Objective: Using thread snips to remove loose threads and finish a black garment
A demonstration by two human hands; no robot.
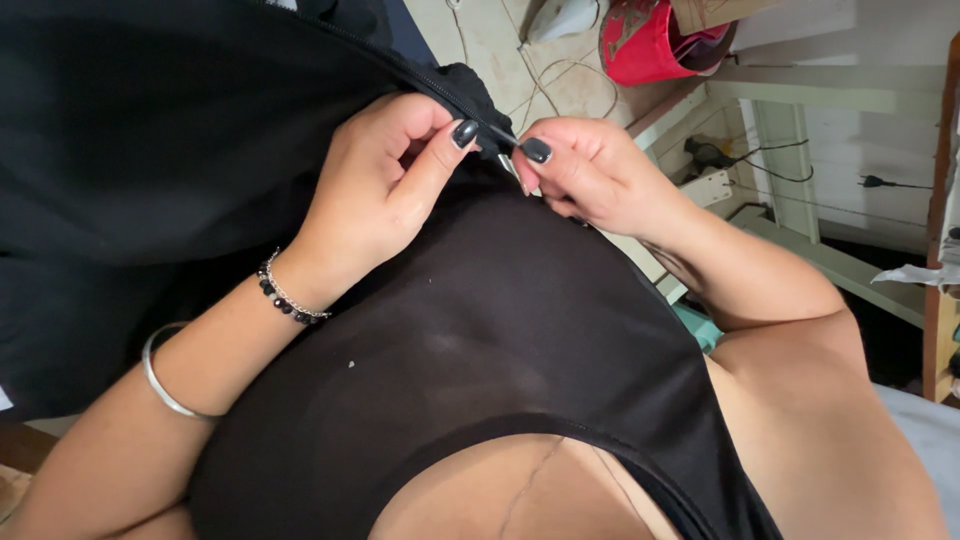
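A large piece of black fabric [150, 130] with a zipper edge [440, 85] hangs across the upper left. My left hand [385, 180] pinches the fabric's edge beside the zipper between thumb and forefinger. My right hand [590, 170] is shut on a small slim metal tool [508, 150] whose tip meets the same edge. Both hands have dark painted nails and sit close together, almost touching. The left wrist wears a black bead bracelet [285, 295] and a silver bangle [165, 385].
Below the hands is my own black top [500, 340]. On the floor beyond lie loose cords [560, 80], a red cap [650, 45] and a white power strip [715, 185]. Pale wooden frame pieces [800, 100] stand at the right.
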